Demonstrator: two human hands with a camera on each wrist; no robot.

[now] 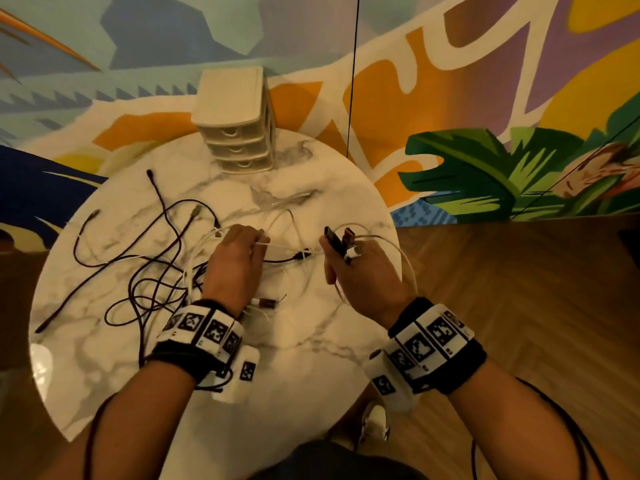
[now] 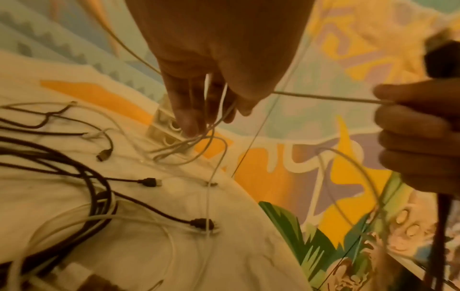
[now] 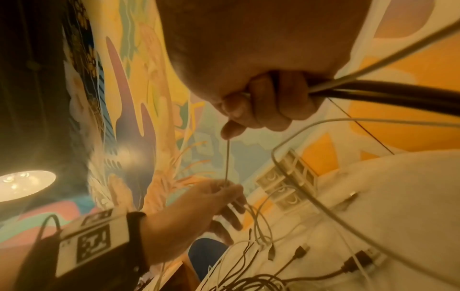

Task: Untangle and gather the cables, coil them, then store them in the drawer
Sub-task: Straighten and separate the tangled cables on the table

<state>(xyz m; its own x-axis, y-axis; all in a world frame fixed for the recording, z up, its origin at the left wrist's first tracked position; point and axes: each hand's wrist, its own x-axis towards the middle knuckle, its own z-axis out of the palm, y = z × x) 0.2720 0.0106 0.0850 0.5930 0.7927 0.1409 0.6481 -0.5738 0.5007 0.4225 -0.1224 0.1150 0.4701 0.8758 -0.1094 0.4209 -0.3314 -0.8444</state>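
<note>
Light, limp white cable [image 1: 287,249] stretched taut above the bench [image 1: 242,341] between left hand [image 1: 235,261], pinching it, and right hand [image 1: 360,275], fist clenched round plug ends; best held near plugs.

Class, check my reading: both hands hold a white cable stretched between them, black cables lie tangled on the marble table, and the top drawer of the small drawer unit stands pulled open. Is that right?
One detail is wrong. In the head view all three drawers of the drawer unit are shut. The rest holds: the left hand and right hand hold the white cable between them, and black cables lie tangled on the marble table.
</note>
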